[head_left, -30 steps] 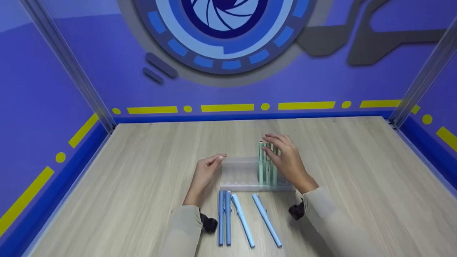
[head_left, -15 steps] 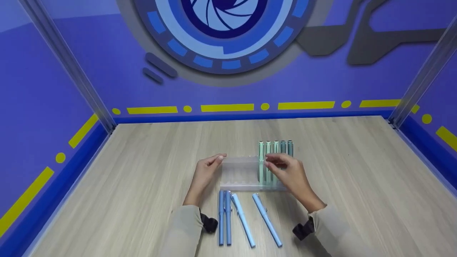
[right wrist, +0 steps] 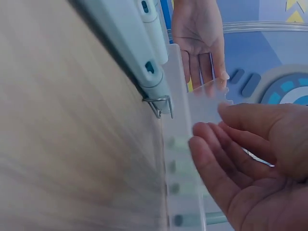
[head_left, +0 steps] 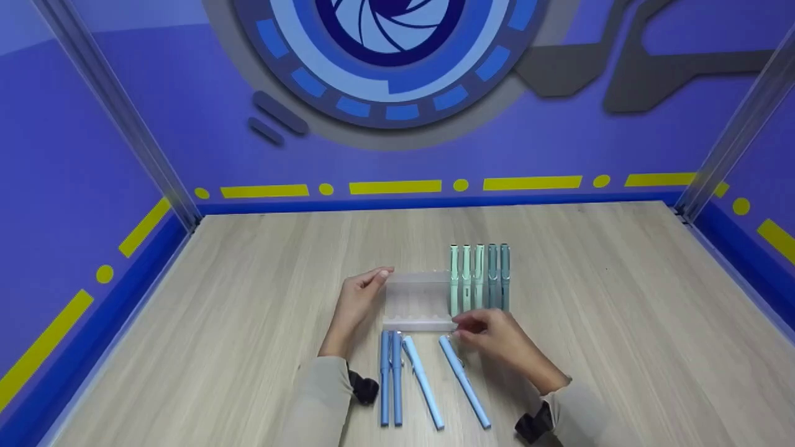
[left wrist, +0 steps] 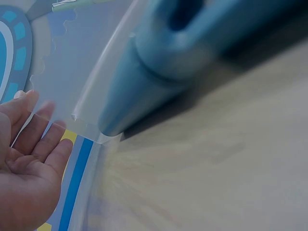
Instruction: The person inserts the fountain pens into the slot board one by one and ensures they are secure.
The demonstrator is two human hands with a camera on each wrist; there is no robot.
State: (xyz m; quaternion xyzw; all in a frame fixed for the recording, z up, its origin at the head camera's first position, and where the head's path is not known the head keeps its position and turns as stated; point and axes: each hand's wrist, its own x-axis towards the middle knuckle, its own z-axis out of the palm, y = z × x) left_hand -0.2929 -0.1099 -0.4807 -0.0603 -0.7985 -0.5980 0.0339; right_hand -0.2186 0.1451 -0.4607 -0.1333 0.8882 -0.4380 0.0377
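Observation:
A clear plastic pen rack (head_left: 417,298) stands on the table, bearing several capped pens upright in its right half: light green pens (head_left: 466,273) and two dark green pens (head_left: 499,273). My left hand (head_left: 355,304) pinches the rack's upper left corner between thumb and fingers. Down by the front right part of the rack is my right hand (head_left: 500,338), its fingers loosely bent and holding nothing. Its fingertips are near the cap end of a light blue pen (head_left: 466,385) lying on the table. In the right wrist view, thumb and fingers of the right hand (right wrist: 255,149) are apart.
Left of that pen lie another light blue pen (head_left: 423,385) and two darker blue pens (head_left: 385,379) side by side, all in front of the rack. Blue-purple panels (head_left: 397,161) wall in the wooden table (head_left: 267,261) at the back and sides.
My right hand has come down from the tops of the green pens to the rack's front edge, uncovering the dark green pens. The left hand has stayed at the rack's corner.

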